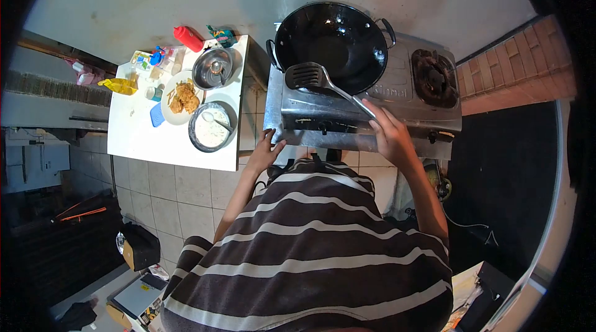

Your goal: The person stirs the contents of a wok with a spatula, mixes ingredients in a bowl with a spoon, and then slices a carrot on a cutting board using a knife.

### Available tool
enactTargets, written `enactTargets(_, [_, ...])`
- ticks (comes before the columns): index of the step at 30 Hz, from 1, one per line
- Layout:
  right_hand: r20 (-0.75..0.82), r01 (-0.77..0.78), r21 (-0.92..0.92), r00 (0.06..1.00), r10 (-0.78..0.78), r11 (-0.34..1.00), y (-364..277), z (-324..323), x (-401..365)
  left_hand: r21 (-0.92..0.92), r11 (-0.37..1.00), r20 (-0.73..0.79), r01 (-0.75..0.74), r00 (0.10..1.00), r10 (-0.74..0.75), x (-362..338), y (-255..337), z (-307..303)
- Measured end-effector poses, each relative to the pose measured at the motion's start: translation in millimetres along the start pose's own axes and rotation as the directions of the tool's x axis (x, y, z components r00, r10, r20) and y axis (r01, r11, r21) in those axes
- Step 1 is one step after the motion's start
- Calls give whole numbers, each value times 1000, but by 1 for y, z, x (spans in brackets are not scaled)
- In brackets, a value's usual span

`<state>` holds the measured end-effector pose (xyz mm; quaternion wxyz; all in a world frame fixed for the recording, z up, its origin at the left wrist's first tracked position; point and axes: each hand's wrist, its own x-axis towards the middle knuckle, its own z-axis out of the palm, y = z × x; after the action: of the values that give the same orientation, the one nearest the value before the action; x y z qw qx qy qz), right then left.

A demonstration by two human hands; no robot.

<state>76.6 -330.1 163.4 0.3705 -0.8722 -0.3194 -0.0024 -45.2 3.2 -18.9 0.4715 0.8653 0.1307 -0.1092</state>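
Note:
My right hand point(389, 134) is closed round the handle of a slotted turner point(305, 75). The turner's black slotted head overlaps the near left rim of a black wok point(338, 46). That wok has two loop handles and sits on the left burner of a metal gas stove point(366, 108); dark, shiny liquid shows inside. At the stove's front left corner is my left hand point(265, 153), with its fingers apart and nothing in it. The fingertips are right at the metal edge.
The right burner point(436, 76) carries no pan. On a white table point(143, 145) at left stand a plate point(167, 111) of fried food, a bowl of white flour-like powder point(210, 136) with a spoon, a steel bowl point(202, 68) and a red squeeze bottle point(188, 39). A brick wall point(528, 62) borders the right.

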Motion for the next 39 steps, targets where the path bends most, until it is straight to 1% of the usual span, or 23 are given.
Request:
enactTargets(2, [37, -50, 82, 998, 47, 995, -2, -1, 1, 5, 1000, 5, 2, 1000, -2, 2, 1, 0])
enactTargets(3, [38, -50, 81, 998, 47, 995, 0, 0, 1, 10, 1000, 10, 5, 1000, -5, 3, 1, 0])
enactTargets(5, [-54, -44, 116, 997, 50, 992, 5, 2, 3, 1, 1000, 5, -1, 1000, 1, 5, -1, 1])
enactTargets(6, [-53, -42, 115, 997, 48, 993, 6, 2, 5, -6, 1000, 0, -9, 1000, 9, 6, -1, 0])
enactTargets(8, [-86, -91, 116, 991, 101, 989, 5, 0, 11, -11, 1000, 5, 7, 1000, -7, 7, -1, -1])
enactTargets(10, [-99, -83, 100, 991, 93, 992, 5, 1, 14, -17, 1000, 10, 24, 1000, -24, 7, -1, -1])
enactTargets(15, [-145, -37, 74, 988, 48, 997, 0, 15, 14, -49, 999, -38, 2, 999, -4, 6, -3, -6])
enactTargets(16, [-128, -103, 65, 986, 111, 993, -4, 18, 11, -51, 999, -41, 4, 999, -6, 6, -5, -6])
enactTargets(17, [-112, -170, 55, 978, 175, 984, -8, 20, 8, -40, 999, -76, -34, 997, 31, 6, -8, -6])
enactTargets(18, [-109, -168, 54, 979, 173, 984, -8, 24, 3, -28, 997, -111, -73, 991, 69, 4, -3, -8])
enactTargets(19, [-136, -142, 22, 980, 144, 990, -6, 30, -2, -30, 997, -113, -74, 991, 70, 3, 2, -11])
enactTargets(21, [-163, -119, -12, 980, 115, 993, -8, 36, -9, -10, 1000, -116, 2, 993, -3, -3, 21, -21])
enactTargets(22, [-156, -142, -12, 978, 138, 990, -10, 37, -12, -10, 1000, -113, -2, 994, 1, -5, 34, -27])
enactTargets(24, [-155, -175, -14, 973, 171, 984, -16, 39, -16, 163, 969, -218, -187, 951, 220, -7, 62, -41])
enactTargets(26, [-209, -118, -52, 972, 105, 992, -27, 37, -18, 165, 961, -242, -222, 936, 257, -11, 106, -55])
enactTargets(27, [-209, -121, -53, 972, 108, 991, -31, 36, -19, 170, 953, -273, -253, 917, 292, -11, 127, -60])
enactTargets(28, [-194, -137, -67, 973, 122, 988, -36, 34, -20, 247, 918, -266, -311, 889, 373, -9, 141, -63])
enactTargets(29, [-179, -152, -81, 974, 136, 985, -40, 32, -21, 247, 917, -265, -314, 888, 376, -4, 152, -62])
enactTargets(30, [-181, -153, -82, 974, 136, 985, -46, 29, -22, 278, 879, -261, -388, 850, 458, 1, 162, -59])
enactTargets(31, [-159, -182, -130, 974, 161, 975, -51, 27, -22, 310, 833, -256, -459, 804, 538, 7, 170, -55])
enactTargets(32, [-138, -210, -177, 973, 187, 962, -56, 25, -22, 310, 831, -255, -461, 802, 540, 12, 177, -52])
enactTargets(34, [-140, -222, -192, 970, 197, 956, -63, 24, -22, 451, 783, -205, -428, 804, 558, 21, 188, -45])
enactTargets(39, [-141, -240, -178, 966, 217, 954, -69, 23, -25, 514, 761, -171, -396, 822, 543, 32, 197, -35])
